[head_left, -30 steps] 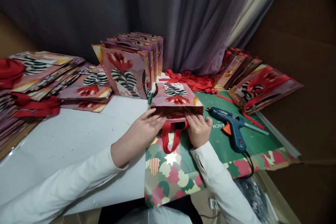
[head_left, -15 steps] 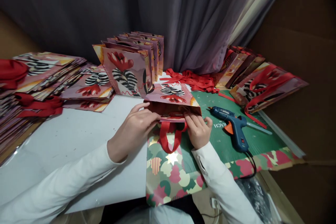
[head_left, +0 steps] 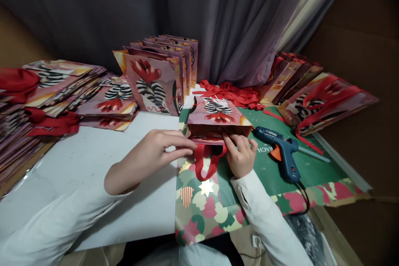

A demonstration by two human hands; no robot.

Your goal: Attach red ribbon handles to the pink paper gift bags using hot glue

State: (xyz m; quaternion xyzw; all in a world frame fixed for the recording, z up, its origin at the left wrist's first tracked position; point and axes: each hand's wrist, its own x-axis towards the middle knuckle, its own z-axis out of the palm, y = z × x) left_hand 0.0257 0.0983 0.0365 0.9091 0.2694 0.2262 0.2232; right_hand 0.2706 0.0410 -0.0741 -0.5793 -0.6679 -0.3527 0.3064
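Red ribbon handle (head_left: 205, 160) hangs from the mouth of a small paper bag (head_left: 216, 118) lying on the bench (head_left: 93, 162), on patterned paper (head_left: 202, 208). The left hand (head_left: 156, 153) pinches the bag's near edge with its grip closed; the right hand (head_left: 241, 156) has its fingers curled on the same edge. Just beside the right hand lies a blue glue gun (head_left: 282, 151). Upright bags (head_left: 156, 79) stand behind, loose ribbons (head_left: 230, 93) near them, flat bags (head_left: 46, 91) stacked left.

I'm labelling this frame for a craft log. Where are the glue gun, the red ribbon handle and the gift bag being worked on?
glue gun (head_left: 282, 149): head view, on its blue body above the grip.
ribbon handle (head_left: 208, 167): head view, on the loop's lower curve.
gift bag (head_left: 215, 113): head view, on its printed upper face.
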